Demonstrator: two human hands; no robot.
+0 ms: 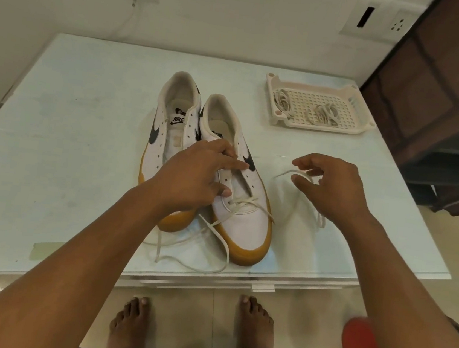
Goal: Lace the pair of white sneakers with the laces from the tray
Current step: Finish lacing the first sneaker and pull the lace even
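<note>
Since the lace (217, 236) is light, limp and apt to slip, it will, I judge, pass an eyelet only if pinched close to its stiff tip, while the near shoe (248, 227), stiffer and heavier, needs only a steadying press. Just left of the near shoe, touching it, stands the other shoe (168, 126), with no lace in it. The left hand (193, 175) lies on top of the near shoe, its fingers (239, 165) nearly straight and spread over the eyelet rows, thumb pressed beside the lower eyelets; it grips nothing. The lace crosses the near shoe's lowest eyelets. One end trails on the table (70, 127) in front of the toe, and the other runs off to the right. There, near the shoe's right side, the right hand (332, 188) holds that end up in curled fingers, thumb and forefinger a little apart. The tip itself is hidden. Beyond and right of the near shoe, well apart, the tray (313, 126) holds two bundles of laces (322, 114).
</note>
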